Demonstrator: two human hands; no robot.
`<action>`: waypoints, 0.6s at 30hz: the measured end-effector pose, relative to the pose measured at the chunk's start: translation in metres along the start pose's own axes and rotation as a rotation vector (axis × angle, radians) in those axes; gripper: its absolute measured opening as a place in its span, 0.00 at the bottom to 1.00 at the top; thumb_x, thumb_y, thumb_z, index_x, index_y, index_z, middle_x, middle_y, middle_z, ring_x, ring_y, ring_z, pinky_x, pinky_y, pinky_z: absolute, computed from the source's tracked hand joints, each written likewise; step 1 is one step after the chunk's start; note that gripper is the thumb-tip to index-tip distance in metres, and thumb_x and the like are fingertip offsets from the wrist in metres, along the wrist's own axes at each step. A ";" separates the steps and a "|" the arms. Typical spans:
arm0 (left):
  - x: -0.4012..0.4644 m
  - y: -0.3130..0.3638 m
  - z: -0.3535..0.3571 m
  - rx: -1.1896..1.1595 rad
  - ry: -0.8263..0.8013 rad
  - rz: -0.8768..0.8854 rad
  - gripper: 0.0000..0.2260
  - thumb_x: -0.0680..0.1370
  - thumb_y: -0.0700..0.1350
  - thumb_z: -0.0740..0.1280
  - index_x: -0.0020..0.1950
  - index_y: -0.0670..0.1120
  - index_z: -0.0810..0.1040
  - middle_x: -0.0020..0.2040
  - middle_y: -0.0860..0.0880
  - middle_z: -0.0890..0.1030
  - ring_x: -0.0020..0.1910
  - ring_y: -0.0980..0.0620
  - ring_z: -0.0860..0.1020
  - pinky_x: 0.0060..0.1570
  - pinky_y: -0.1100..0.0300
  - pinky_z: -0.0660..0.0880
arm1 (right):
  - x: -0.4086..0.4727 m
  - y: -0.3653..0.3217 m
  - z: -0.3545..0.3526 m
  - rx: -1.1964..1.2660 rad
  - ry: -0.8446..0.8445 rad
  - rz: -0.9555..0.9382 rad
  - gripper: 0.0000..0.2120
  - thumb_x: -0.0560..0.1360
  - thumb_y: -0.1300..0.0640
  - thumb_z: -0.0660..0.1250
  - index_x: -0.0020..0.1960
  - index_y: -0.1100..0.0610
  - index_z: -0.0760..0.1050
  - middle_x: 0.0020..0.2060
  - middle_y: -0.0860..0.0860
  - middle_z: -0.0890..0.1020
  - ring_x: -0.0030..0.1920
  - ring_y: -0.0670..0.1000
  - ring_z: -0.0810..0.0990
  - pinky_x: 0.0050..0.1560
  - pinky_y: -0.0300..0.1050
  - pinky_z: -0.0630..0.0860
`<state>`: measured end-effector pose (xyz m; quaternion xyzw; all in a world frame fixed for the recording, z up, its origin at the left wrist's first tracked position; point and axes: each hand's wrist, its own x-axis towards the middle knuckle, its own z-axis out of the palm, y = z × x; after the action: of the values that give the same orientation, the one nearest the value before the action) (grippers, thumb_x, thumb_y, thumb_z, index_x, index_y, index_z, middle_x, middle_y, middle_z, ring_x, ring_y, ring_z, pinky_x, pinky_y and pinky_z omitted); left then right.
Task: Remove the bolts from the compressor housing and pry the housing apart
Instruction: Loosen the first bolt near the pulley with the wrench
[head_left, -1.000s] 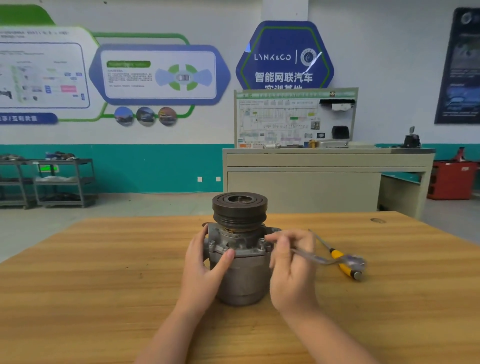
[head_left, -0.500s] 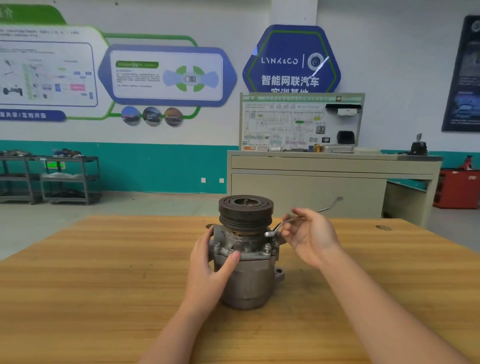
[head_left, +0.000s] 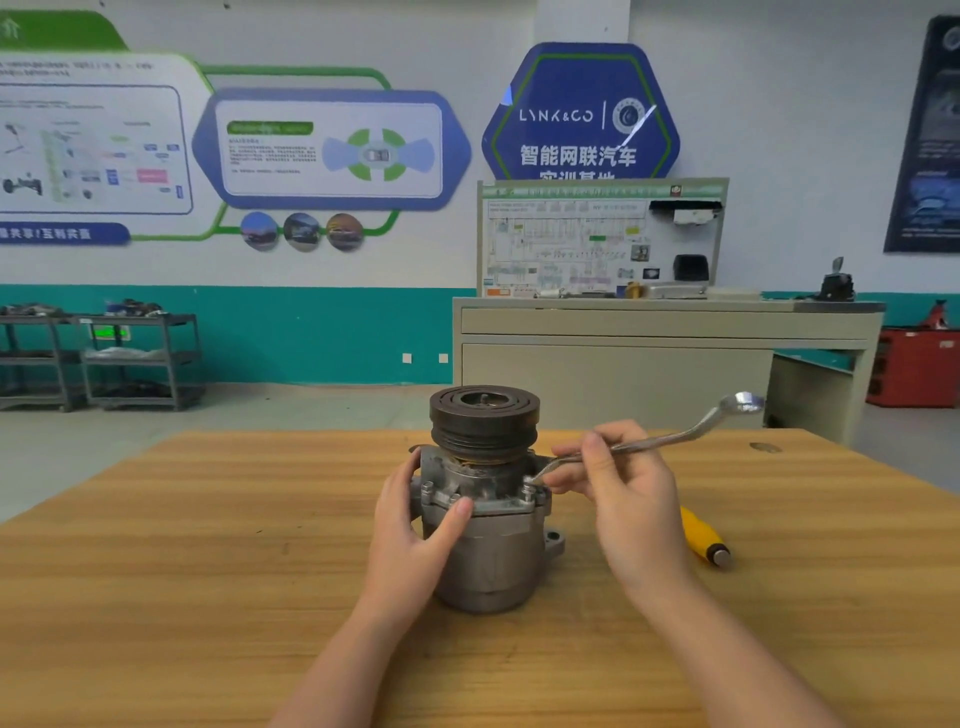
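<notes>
Compressor: the compressor (head_left: 483, 525) stands upright on the desk (head_left: 208, 571) between the two hands, pulley end up.
Left hand: the left hand (head_left: 410, 535) wraps the near-left side of the body, thumb pressed on the flange, steadying it.
Right hand: the right hand (head_left: 623, 499) pinches the shank of a wrench (head_left: 675, 439), fingers curled round it; the ring end sits on a bolt (head_left: 529, 486) at the flange's right edge.
Done: nothing is visibly removed; no loose bolts show on the desk, and the housing halves sit closed together.
Left: bolt heads show around the flange, one just beyond the left thumb (head_left: 427, 488); all likely need undoing, then prying.
Pry tool: a yellow-handled tool (head_left: 704, 535) lies just right of the right hand, unused.
</notes>
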<state>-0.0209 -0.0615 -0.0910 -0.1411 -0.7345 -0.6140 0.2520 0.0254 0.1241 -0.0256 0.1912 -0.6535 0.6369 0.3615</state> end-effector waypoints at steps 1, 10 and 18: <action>0.000 0.000 0.000 0.001 -0.003 -0.003 0.36 0.65 0.68 0.68 0.71 0.63 0.63 0.69 0.59 0.71 0.68 0.60 0.70 0.67 0.56 0.71 | -0.004 0.000 0.002 -0.071 -0.013 -0.054 0.10 0.77 0.48 0.59 0.45 0.52 0.74 0.37 0.51 0.84 0.37 0.48 0.84 0.42 0.40 0.80; -0.001 0.001 -0.001 0.013 -0.003 -0.001 0.36 0.66 0.68 0.69 0.71 0.63 0.63 0.68 0.59 0.71 0.67 0.60 0.71 0.68 0.51 0.71 | -0.030 0.009 0.024 -0.429 0.008 -0.411 0.13 0.80 0.49 0.55 0.49 0.58 0.72 0.37 0.46 0.76 0.34 0.44 0.75 0.33 0.42 0.74; -0.001 -0.001 -0.001 0.016 -0.014 -0.016 0.33 0.71 0.63 0.72 0.72 0.64 0.62 0.69 0.59 0.70 0.67 0.62 0.70 0.67 0.55 0.71 | 0.019 0.020 0.020 0.521 0.449 0.376 0.09 0.76 0.69 0.50 0.45 0.58 0.63 0.25 0.56 0.76 0.17 0.48 0.63 0.20 0.36 0.60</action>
<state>-0.0205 -0.0631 -0.0922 -0.1375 -0.7423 -0.6090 0.2432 -0.0063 0.1110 -0.0246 0.0096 -0.3984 0.8625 0.3119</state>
